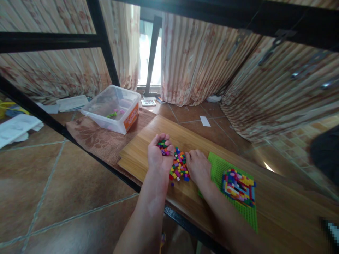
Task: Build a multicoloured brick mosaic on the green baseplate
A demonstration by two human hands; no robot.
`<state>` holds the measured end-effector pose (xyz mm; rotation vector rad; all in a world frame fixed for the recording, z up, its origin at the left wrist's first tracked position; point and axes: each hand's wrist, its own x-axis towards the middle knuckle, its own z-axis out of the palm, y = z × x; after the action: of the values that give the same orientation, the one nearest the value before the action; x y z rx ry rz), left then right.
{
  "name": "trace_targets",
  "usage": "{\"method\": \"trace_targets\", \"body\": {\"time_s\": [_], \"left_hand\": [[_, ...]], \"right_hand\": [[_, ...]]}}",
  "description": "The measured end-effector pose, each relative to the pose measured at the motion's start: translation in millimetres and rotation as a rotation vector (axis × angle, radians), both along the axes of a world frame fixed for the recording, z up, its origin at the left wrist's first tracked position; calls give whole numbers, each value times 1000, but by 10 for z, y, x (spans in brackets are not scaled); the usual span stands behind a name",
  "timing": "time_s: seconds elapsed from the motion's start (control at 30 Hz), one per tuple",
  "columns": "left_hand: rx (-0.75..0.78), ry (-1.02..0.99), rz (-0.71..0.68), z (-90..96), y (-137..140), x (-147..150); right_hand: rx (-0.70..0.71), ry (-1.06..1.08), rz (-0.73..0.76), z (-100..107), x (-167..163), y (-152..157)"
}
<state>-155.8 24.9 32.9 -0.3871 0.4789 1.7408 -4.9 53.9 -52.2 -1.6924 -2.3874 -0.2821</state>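
1. Daylight glares white through the window (145, 53) beyond the worktop's (278, 197) far edge.
2. A bright streak (268, 167) crosses the floor (87, 218) there.
3. Bricks (180, 164) look soft; the worktop's right end shows pixelation.

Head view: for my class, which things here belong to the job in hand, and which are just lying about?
Part of the job, it seems:
left hand, cupping bricks
right hand, at the edge of the pile
green plate, bearing a brick pattern
table, under plate and pile

Probably just lying about:
tub, with a few pieces inside
cloth, under the tub
white sheet, on the floor
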Motion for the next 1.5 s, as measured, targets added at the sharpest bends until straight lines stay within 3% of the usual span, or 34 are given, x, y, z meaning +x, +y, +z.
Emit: {"method": "trace_targets", "body": {"time_s": [0.27,0.67,0.77,0.9,0.97,1.03,1.13,1.27,1.5], "left_hand": [[-9,7,-13,4,0,1],[-23,30,-31,1,7,33],[-49,85,-33,-13,5,66],[-172,114,-84,-60,18,227],[-199,70,-136,-84,31,347],[-178,29,-155,-93,40,471],[-88,-17,-189,-59,27,624],[-7,-68,-169,25,-25,700],[-22,-113,-183,26,-23,706]], "right_hand": [[-4,-17,38,41,-3,61],[-107,156,-94,66,0,133],[-144,403,-166,94,22,214],[-304,1116,-278,356,-38,275],[-502,1446,-231,573,-122,242],[-588,1626,-127,772,-225,164],[-428,1653,3,920,-349,15],[-183,1405,93,868,-372,-108],[-186,1450,128,861,-365,-113]]}}
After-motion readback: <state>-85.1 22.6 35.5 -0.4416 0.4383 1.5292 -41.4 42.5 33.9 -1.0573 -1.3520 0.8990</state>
